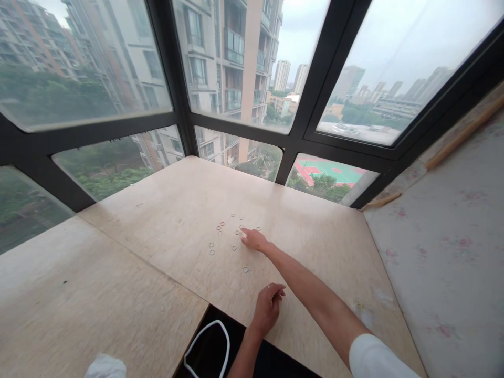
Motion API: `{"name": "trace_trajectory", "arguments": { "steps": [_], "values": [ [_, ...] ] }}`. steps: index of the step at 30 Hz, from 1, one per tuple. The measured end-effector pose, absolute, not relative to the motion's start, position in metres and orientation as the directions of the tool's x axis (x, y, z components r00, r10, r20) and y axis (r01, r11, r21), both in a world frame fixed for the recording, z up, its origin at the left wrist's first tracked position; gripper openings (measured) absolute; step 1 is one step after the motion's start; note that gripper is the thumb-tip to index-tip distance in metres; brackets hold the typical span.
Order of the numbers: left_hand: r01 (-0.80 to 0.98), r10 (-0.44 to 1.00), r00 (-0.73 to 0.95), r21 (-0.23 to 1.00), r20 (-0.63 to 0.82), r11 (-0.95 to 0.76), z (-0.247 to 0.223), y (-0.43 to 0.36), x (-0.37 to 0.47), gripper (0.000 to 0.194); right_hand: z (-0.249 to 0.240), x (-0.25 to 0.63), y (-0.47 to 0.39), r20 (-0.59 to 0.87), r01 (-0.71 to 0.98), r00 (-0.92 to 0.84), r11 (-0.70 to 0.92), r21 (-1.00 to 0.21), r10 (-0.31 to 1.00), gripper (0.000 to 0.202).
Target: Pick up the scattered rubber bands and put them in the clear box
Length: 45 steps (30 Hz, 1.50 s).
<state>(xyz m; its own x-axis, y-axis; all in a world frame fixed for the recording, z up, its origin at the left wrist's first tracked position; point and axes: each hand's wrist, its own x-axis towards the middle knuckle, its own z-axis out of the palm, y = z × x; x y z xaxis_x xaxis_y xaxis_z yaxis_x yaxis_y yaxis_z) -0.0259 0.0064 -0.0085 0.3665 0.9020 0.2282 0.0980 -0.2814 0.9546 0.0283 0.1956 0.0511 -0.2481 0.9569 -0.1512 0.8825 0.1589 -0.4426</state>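
Several small thin rings lie scattered on the pale marble-patterned surface (189,210). Two reddish rings, one of them the upper red ring (222,223), are left of my right hand (253,239). That hand reaches out with its index fingertip at a ring (241,226), fingers apart and nothing visibly held. Another ring (258,229) sits just beyond its knuckles. Nearer to me, my left hand (269,307) hovers by the front edge, its fingers curled together; whether they hold anything is hidden. A single ring (245,270) lies between the two hands.
Dark-framed windows (185,118) border the far side. A flowered wall (449,262) stands at the right. At the front are a dark recess with a white cable (227,336) and a crumpled white item (105,366). A seam crosses the surface.
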Motion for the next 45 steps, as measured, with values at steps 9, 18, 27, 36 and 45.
{"name": "trace_trajectory", "arguments": {
  "steps": [9, 18, 27, 36, 45],
  "values": [
    [0.102, 0.906, 0.365, 0.958, 0.213, -0.267, -0.005, 0.006, -0.029, 0.029, 0.047, 0.021, 0.208, -0.234, 0.943, -0.308, 0.262, -0.206, 0.922, 0.033],
    [0.186, 0.906, 0.359, 0.935, 0.222, -0.302, -0.005, 0.007, -0.025, 0.027, 0.056, 0.034, 0.205, -0.291, 0.929, -0.369, 0.362, -0.079, 0.883, 0.029],
    [0.240, 0.914, 0.357, 0.927, 0.192, -0.288, 0.003, 0.009, -0.023, 0.025, 0.055, 0.085, 0.179, -0.193, 0.920, -0.309, 0.241, -0.310, 0.931, 0.023],
    [0.294, 0.912, 0.363, 0.905, 0.191, -0.306, 0.004, 0.009, -0.021, 0.025, 0.077, 0.141, 0.107, -0.060, 0.498, -0.058, -0.023, -0.867, 0.997, 0.004],
    [0.397, 0.910, 0.361, 0.848, 0.206, -0.350, 0.003, 0.010, -0.016, 0.030, 0.077, 0.229, -0.022, -0.121, 0.072, 0.317, -0.151, -0.986, 0.941, 0.018]
  ]
}}
